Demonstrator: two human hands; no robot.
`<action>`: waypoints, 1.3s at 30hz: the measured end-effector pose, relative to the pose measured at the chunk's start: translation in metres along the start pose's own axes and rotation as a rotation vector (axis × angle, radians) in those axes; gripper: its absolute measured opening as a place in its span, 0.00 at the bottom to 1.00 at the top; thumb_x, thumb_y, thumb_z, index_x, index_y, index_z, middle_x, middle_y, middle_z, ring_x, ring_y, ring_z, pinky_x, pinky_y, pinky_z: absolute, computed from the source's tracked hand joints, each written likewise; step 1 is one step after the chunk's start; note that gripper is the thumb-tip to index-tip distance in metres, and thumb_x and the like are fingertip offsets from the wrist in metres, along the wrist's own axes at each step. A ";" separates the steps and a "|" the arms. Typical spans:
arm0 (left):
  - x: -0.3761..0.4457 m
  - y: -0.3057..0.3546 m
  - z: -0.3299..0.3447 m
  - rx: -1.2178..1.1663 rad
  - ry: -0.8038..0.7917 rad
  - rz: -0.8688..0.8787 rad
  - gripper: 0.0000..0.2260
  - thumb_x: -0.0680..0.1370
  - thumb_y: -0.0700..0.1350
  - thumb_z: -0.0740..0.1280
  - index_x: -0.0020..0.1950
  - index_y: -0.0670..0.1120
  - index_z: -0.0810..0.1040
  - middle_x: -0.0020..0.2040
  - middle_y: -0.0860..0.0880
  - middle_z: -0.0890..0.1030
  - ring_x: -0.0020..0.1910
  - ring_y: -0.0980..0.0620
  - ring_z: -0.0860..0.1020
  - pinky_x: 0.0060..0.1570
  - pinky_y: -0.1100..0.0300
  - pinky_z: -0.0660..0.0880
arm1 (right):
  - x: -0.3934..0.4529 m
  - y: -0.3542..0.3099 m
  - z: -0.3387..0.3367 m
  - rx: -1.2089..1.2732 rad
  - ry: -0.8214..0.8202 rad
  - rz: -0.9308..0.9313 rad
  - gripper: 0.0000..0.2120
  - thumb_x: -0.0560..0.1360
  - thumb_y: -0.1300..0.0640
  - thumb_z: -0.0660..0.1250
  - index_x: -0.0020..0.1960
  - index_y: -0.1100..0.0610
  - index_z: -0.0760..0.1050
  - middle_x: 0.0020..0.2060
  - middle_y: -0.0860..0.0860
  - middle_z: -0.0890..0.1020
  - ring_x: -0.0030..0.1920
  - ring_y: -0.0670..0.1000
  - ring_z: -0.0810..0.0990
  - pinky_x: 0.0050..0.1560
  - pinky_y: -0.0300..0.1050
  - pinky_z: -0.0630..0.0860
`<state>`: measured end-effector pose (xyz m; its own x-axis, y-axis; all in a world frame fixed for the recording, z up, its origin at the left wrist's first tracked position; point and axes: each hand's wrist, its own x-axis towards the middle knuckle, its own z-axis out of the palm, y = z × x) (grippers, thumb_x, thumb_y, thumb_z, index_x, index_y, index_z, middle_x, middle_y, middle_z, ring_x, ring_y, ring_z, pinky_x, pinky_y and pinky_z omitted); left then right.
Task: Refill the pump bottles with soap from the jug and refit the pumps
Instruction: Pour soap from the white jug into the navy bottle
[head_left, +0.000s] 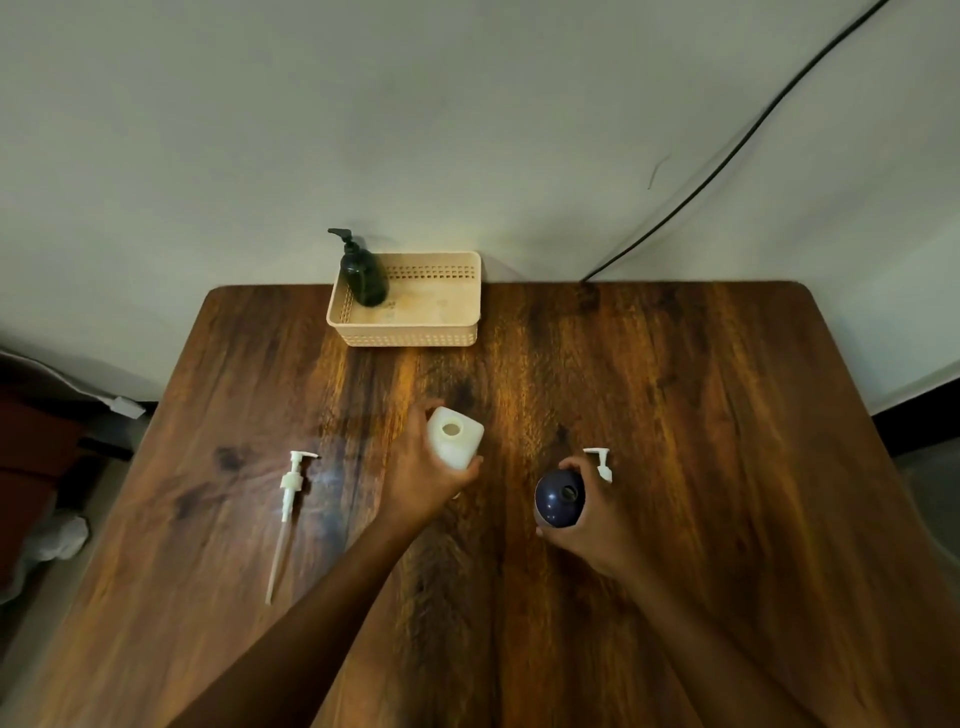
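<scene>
**Two open bottles in hand on a wooden table**

On the wooden table (675, 415) by a pale wall, no label is readable. The left hand (421, 478) grips the uncapped white bottle (456, 436); the right hand (592, 514) grips the open dark-blue bottle (558, 499). A beige basket (415, 332) holds a dark pump bottle (363, 275).

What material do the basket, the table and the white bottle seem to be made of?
Basket: probably moulded plastic, matt beige; its walls carry regular rows of small holes.
Table: wood or wood-look laminate, dark brown with streaky grain and a slight sheen; which one cannot be told.
White bottle: likely plastic, somewhat translucent, with a smooth open neck; the left hand holds it.
</scene>
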<state>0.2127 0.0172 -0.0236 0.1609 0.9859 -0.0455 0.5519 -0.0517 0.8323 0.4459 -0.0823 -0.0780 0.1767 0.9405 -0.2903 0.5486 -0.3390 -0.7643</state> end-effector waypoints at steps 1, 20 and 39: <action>0.001 0.001 -0.002 -0.001 0.002 -0.003 0.38 0.66 0.44 0.84 0.70 0.46 0.68 0.60 0.50 0.75 0.57 0.54 0.76 0.43 0.74 0.74 | 0.001 -0.001 0.001 0.005 0.016 0.001 0.42 0.59 0.47 0.84 0.65 0.39 0.64 0.62 0.44 0.76 0.60 0.49 0.78 0.57 0.47 0.82; 0.044 0.133 -0.162 0.049 0.130 0.272 0.29 0.66 0.51 0.83 0.64 0.54 0.76 0.55 0.59 0.81 0.52 0.63 0.79 0.46 0.76 0.74 | 0.049 -0.202 -0.095 0.139 0.152 -0.349 0.37 0.56 0.36 0.82 0.61 0.36 0.70 0.56 0.36 0.78 0.58 0.44 0.79 0.55 0.47 0.81; 0.091 0.324 -0.313 0.527 -0.063 0.538 0.30 0.66 0.50 0.81 0.64 0.52 0.75 0.56 0.55 0.79 0.53 0.54 0.77 0.46 0.63 0.76 | 0.018 -0.411 -0.188 0.103 0.159 -0.645 0.33 0.60 0.43 0.84 0.61 0.42 0.74 0.55 0.40 0.80 0.54 0.46 0.81 0.52 0.42 0.82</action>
<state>0.1499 0.1404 0.4149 0.5563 0.7930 0.2481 0.6997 -0.6081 0.3750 0.3771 0.0788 0.3396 -0.0380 0.9450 0.3248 0.5050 0.2986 -0.8098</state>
